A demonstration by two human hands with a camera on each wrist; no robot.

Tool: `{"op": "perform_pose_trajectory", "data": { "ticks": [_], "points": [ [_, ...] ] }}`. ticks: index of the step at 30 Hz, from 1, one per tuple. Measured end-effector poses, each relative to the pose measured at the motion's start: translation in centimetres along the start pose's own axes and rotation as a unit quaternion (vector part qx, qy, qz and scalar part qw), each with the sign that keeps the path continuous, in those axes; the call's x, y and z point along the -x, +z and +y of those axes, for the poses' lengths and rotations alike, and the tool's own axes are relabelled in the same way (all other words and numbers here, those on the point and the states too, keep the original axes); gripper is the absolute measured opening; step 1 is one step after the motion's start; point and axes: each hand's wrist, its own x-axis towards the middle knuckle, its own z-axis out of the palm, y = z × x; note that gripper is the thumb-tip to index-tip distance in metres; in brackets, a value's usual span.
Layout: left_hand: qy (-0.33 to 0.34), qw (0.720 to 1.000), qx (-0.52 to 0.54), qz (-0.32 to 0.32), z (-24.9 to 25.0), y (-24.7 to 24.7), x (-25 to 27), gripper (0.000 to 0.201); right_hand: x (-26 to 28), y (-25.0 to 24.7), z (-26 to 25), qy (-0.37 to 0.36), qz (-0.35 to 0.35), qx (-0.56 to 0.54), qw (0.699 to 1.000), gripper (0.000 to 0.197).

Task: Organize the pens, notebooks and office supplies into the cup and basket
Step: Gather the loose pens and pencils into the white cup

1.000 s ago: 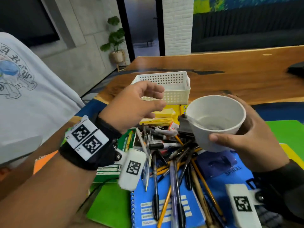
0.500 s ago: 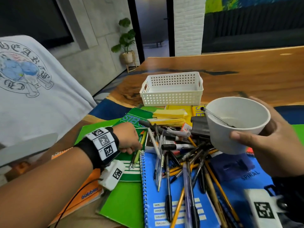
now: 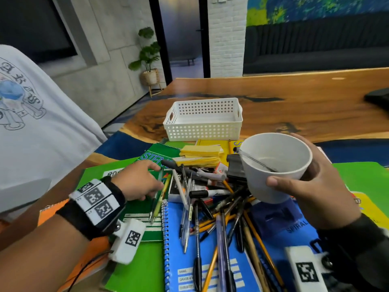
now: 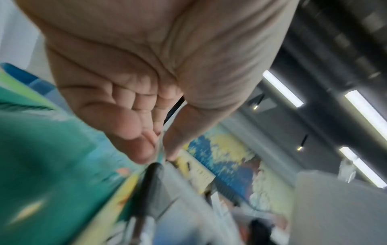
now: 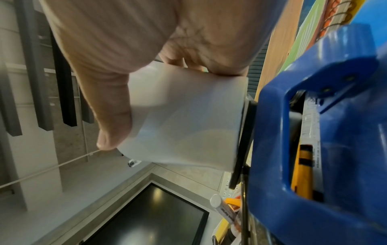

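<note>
Head view is showing, at the far left, a person in a white printed T-shirt (image 3: 31,123) sitting beside the wooden table (image 3: 294,106). Next, the left hand (image 3: 139,180) is reaching down onto the green spiral steno notebook (image 3: 155,154), its fingertips pinching a slim greenish pen (image 3: 156,197) that is lying beside a yellow-green pen (image 3: 162,197); the left wrist view, though blurred, is showing thumb and fingers (image 4: 144,145) pressing together on a thin shaft. Below, a blue spiral-bound notebook (image 3: 189,270) is lying under a loose heap of black pens and yellow pencils (image 3: 216,209). Behind the heap, a stack of yellow sticky-note pads (image 3: 200,154) is sitting, and farther back the white perforated plastic basket (image 3: 203,119) is standing upright on the table. To the right, the right hand (image 3: 311,192) is gripping the round white cup (image 3: 273,165) above the heap, thumb on the near wall and fingers wrapping the far side; one thin pen is leaning inside it. Right wrist view is showing the same cup (image 5: 184,119) with the thumb pressing along its side, and a blue plastic hole punch (image 5: 314,149) just beside it.
</note>
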Motion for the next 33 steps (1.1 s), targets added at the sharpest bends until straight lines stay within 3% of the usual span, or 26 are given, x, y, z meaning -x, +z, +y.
{"op": "perform_pose_trajectory", "data": {
  "ticks": [3, 6, 8, 11, 14, 16, 18, 20, 21, 23, 25, 28, 31, 33],
  "points": [
    [0.127, 0.978, 0.151, 0.062, 3.5, -1.9, 2.2, 0.053, -0.1, -0.3, 0.4, 0.003, 0.007, 0.015, 1.000, 0.086],
    [0.257, 0.890, 0.365, 0.092, 8.5, -2.8, 5.4, 0.046, -0.1, -0.2, 0.5, 0.018, 0.003, 0.017, 1.000, 0.102],
    [0.316, 0.849, 0.411, 0.103, 11.0, -2.3, 6.7, 0.036, 0.0, 0.0, 0.4, 0.025, 0.000, 0.008, 1.000, 0.102],
    [0.365, 0.861, 0.339, 0.103, 13.3, -0.1, 7.3, 0.037, 0.0, 0.1, 0.3, 0.029, -0.006, 0.012, 0.999, 0.108],
    [0.384, 0.899, 0.210, 0.027, 13.4, 1.4, 7.2, 0.061, 0.1, 0.1, 0.2, 0.028, -0.010, 0.015, 0.999, 0.106],
    [0.371, 0.910, 0.176, 0.053, 12.1, 1.0, 6.3, 0.059, 0.2, 0.0, 0.2, 0.025, -0.005, 0.012, 1.000, 0.102],
    [0.324, 0.920, 0.173, 0.138, 9.9, -0.2, 4.4, 0.038, 0.2, 0.0, 0.1, 0.021, -0.003, 0.006, 1.000, 0.097],
    [0.256, 0.941, 0.121, 0.187, 7.1, -1.6, 1.9, 0.020, 0.2, 0.0, 0.1, 0.016, -0.006, 0.010, 1.000, 0.104],
    [0.222, 0.957, 0.072, 0.173, 5.6, -2.2, 0.8, 0.014, 0.2, 0.0, 0.1, 0.015, -0.008, 0.014, 1.000, 0.109],
    [0.141, 0.985, -0.067, 0.077, 3.2, -3.0, -0.8, 0.012, 0.2, -0.1, 0.4, 0.015, -0.008, 0.024, 1.000, 0.115],
    [0.065, 0.981, -0.180, -0.013, 1.6, -2.8, -1.2, 0.026, 0.1, -0.1, 0.4, 0.018, -0.013, 0.036, 0.999, 0.118],
    [0.025, 0.976, -0.207, -0.064, 0.3, -0.9, -1.7, 0.029, 0.2, 0.0, 0.2, 0.016, -0.011, 0.046, 0.999, 0.117],
    [-0.001, 0.973, -0.215, -0.078, -0.2, 1.0, -1.7, 0.018, 0.3, -0.1, 0.2, 0.009, -0.013, 0.051, 0.999, 0.098],
    [-0.019, 0.977, -0.196, -0.081, -0.4, 1.2, -1.6, 0.019, 0.3, -0.1, 0.1, 0.008, -0.015, 0.046, 0.999, 0.103]
  ]
}}
